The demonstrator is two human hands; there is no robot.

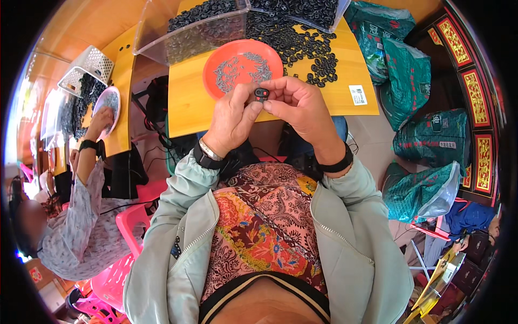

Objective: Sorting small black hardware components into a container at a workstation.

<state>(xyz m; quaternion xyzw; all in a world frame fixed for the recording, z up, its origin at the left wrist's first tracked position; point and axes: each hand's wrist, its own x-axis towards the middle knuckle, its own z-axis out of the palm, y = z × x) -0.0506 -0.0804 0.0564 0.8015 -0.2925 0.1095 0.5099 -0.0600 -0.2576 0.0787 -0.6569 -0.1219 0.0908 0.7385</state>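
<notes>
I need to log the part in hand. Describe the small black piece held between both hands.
The small black piece is dark, apparently plastic, roughly oblong with two small holes. It is pinched between the fingertips of the left hand and right hand, held up in front of the orange plate, clear of the yellow table. Finer detail is too small to tell.

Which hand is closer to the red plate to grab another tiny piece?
Probably the left hand. Both hands pinch the small black part, but the left one's fingers sit right at the red plate's near rim, while the right hand lies further to the side.
</notes>
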